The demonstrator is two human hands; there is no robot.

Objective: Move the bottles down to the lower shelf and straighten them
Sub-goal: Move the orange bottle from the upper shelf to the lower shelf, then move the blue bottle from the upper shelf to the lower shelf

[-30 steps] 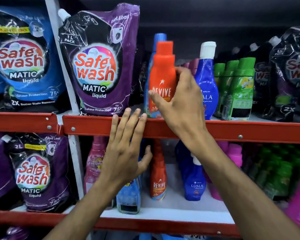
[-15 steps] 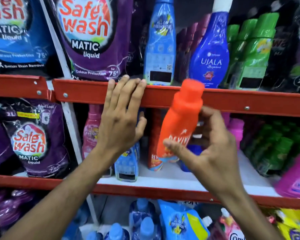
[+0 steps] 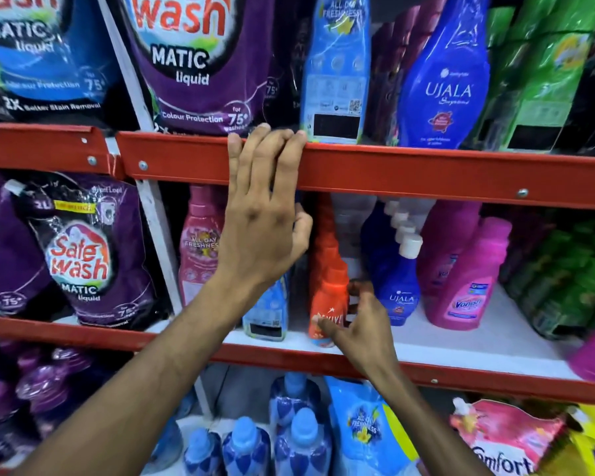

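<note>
An orange Revive bottle (image 3: 328,300) stands upright at the front of a row of orange bottles on the lower shelf (image 3: 468,341). My right hand (image 3: 361,331) is around its lower part, thumb on the label and fingers behind its right side. My left hand (image 3: 265,228) lies flat against the red edge of the upper shelf (image 3: 426,173), fingertips over the rim. On the upper shelf stand a light blue bottle (image 3: 335,70), a dark blue Ujala bottle (image 3: 447,84) and green bottles (image 3: 543,80).
The lower shelf also holds a row of small Ujala bottles (image 3: 399,290), pink Vanish bottles (image 3: 471,280), green bottles at the right and a pink bottle (image 3: 200,249) behind my left wrist. Purple Safewash pouches (image 3: 193,63) fill the left side. Blue bottles stand on the shelf below.
My right hand has carried the orange bottle from the upper shelf down onto the lower shelf, where it now stands upright. My left hand has stayed on the upper shelf's edge.
</note>
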